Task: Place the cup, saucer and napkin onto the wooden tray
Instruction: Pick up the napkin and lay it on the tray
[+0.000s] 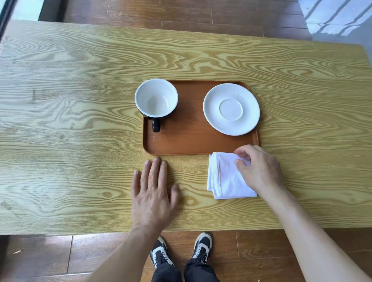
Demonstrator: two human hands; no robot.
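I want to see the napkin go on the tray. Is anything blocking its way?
Nothing visible. The folded white cloth napkin lies beside the brown wooden tray's near edge, under the right hand; the tray's near middle is bare.

No legible text — anywhere.

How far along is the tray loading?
Done: the cup and the saucer already sit on the wooden tray, cup at its left end, saucer at its right. In hand: the right hand has its fingers on the folded napkin, which lies on the table just short of the tray. The left hand rests flat, empty. Left: move the napkin onto the tray.
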